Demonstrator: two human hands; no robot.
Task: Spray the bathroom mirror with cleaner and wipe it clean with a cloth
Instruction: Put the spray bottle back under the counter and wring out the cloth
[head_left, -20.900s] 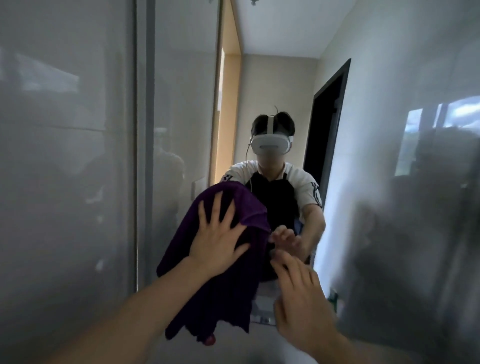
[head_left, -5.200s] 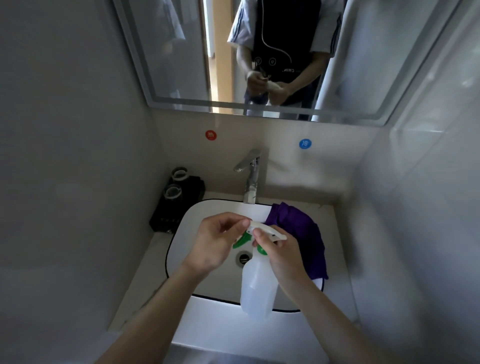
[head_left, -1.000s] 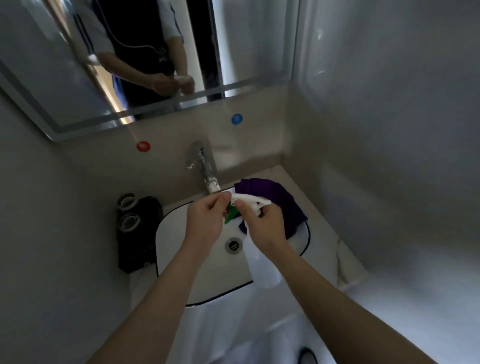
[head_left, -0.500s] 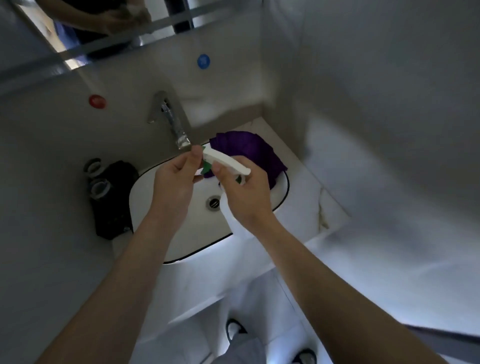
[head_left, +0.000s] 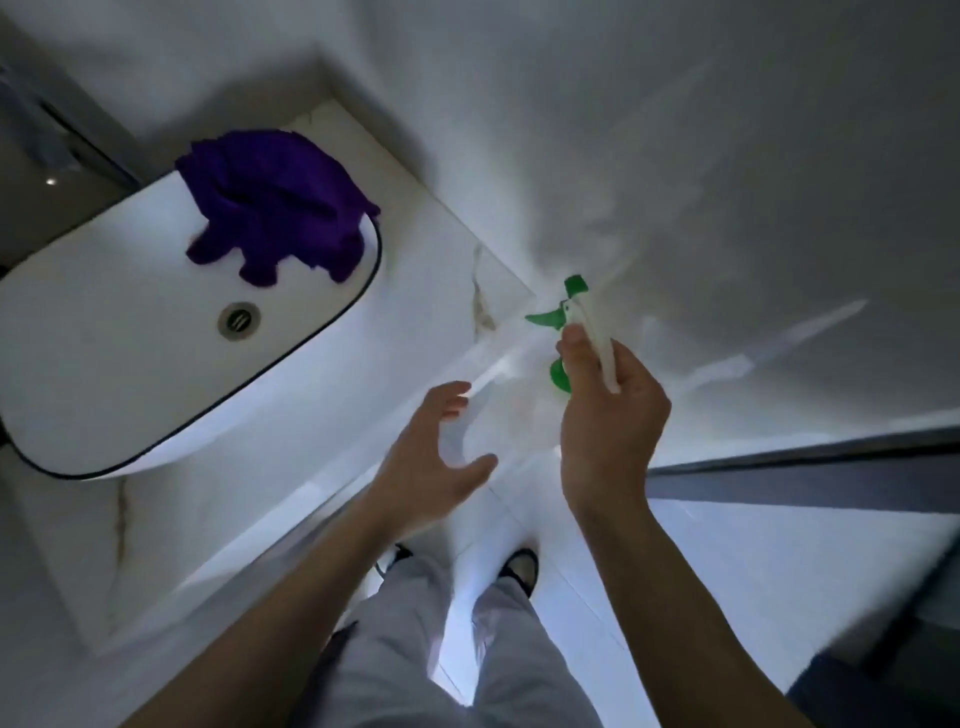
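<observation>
My right hand (head_left: 613, 426) is shut on the neck of the spray bottle (head_left: 592, 332), a white spray head with a green trigger and nozzle, held to the right of the counter's end. Its translucent body hangs blurred below, between my hands. My left hand (head_left: 436, 457) is open with curled fingers just left of that body; whether it touches the bottle is unclear. The purple cloth (head_left: 275, 208) lies bunched on the far right rim of the white sink (head_left: 130, 364). The mirror is out of view.
The sink's drain (head_left: 239, 321) shows in the basin. A marble counter (head_left: 457, 260) runs past the sink to the grey wall (head_left: 675, 130). My legs and dark shoes (head_left: 519, 566) stand on the pale floor. A dark threshold strip (head_left: 805, 467) crosses at right.
The view has swung down and to the right, losing the mirror and tap. My right hand carried the bottle from over the sink past the counter's end. My left hand let go of the nozzle and opened.
</observation>
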